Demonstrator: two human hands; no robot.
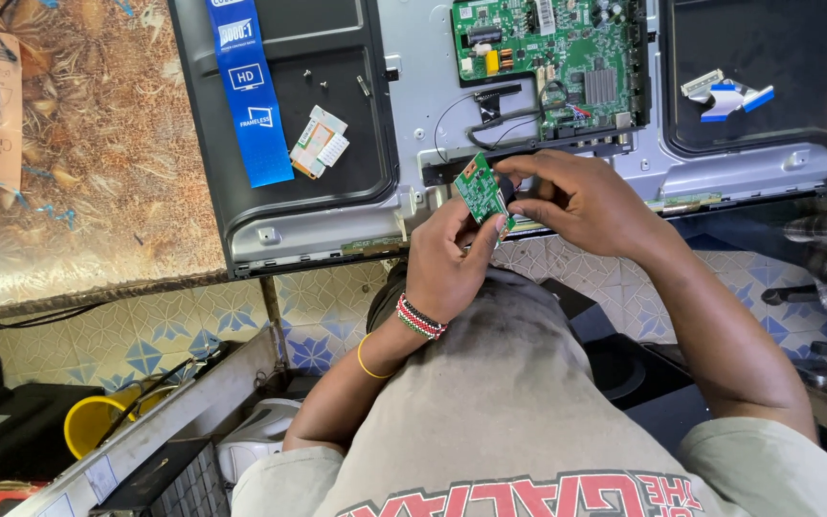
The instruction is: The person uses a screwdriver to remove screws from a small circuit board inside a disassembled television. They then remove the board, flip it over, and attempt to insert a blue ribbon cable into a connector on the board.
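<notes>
Fingers of both hands, left hand [442, 258] and right hand [581, 196], pinch a small green circuit board [482, 190]. It is already free of the opened television back [337, 191]; the main board [547, 62] remains mounted.

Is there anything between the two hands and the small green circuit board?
Nothing visible. The left hand and the right hand both hold the small green circuit board directly with their fingertips, above the lower edge of the opened television back.
</notes>
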